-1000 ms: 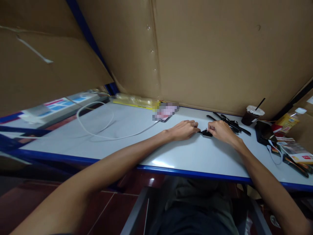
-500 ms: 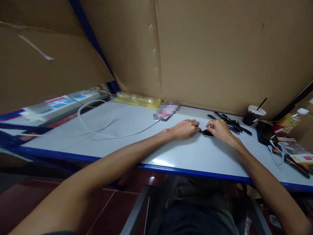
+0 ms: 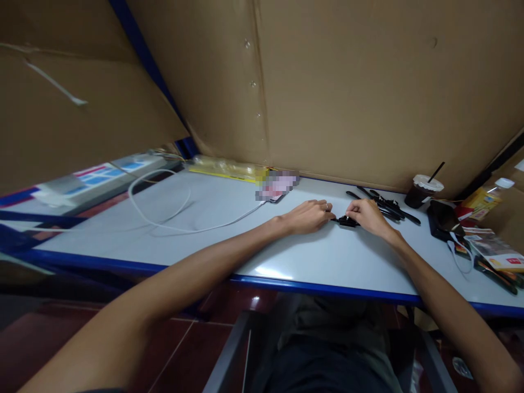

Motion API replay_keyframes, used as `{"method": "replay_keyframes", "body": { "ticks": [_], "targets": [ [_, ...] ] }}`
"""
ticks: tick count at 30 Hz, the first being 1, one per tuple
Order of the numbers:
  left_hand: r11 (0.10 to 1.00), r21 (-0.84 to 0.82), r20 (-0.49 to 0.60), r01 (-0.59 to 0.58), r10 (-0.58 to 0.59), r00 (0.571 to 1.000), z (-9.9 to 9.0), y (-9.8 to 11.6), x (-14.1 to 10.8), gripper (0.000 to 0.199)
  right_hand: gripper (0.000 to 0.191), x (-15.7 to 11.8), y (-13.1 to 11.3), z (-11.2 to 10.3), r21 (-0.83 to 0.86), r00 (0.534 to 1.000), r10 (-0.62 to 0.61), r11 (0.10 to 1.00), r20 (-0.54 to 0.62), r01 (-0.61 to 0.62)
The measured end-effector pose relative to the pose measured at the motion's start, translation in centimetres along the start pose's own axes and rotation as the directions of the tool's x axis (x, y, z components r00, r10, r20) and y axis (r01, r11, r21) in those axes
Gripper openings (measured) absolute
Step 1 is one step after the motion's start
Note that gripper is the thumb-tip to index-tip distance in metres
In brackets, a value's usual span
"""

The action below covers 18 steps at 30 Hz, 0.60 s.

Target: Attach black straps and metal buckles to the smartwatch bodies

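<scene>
A small black piece [image 3: 347, 222] lies between my two hands on the white table [image 3: 286, 256]. My left hand [image 3: 311, 216], with a ring on one finger, is closed at its left end, on a thin dark part that runs into the piece. My right hand [image 3: 365, 214] is pinched just above its right side; what lies between those fingertips is too small to make out. Behind my right hand rest several long black pieces [image 3: 395, 207], crossing one another.
At the back right stand a dark drink cup [image 3: 421, 192] and a yellow bottle [image 3: 491, 199], near a black case [image 3: 444, 219] and packets [image 3: 493, 248]. A phone [image 3: 278, 185] with a white cable [image 3: 204, 230] lies at the back. Cardboard [image 3: 347, 93] rises behind.
My right hand's fingertips have shifted slightly on the small black piece, and more of its top shows. My left hand has hardly moved. The view has shifted a little.
</scene>
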<state>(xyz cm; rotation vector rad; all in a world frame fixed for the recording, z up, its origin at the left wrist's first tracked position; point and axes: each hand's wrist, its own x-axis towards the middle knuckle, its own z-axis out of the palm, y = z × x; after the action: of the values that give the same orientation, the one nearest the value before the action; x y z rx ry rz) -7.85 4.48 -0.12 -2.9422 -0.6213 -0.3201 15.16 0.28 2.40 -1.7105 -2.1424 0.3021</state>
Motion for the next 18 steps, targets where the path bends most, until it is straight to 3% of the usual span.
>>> {"method": "replay_keyframes", "body": {
  "ticks": [9,18],
  "targets": [
    [0.999,0.039,0.018,0.007,-0.008,1.000,-0.2,0.2,0.0,0.036,0.022,-1.3,-1.5,0.1,-0.385,1.000,0.003,0.923,0.018,0.004],
    [1.000,-0.023,-0.026,0.013,-0.013,1.000,-0.1,0.5,-0.2,0.034,0.023,-1.6,-1.3,-0.5,-0.323,0.999,-0.029,0.945,0.045,0.042]
  ]
}}
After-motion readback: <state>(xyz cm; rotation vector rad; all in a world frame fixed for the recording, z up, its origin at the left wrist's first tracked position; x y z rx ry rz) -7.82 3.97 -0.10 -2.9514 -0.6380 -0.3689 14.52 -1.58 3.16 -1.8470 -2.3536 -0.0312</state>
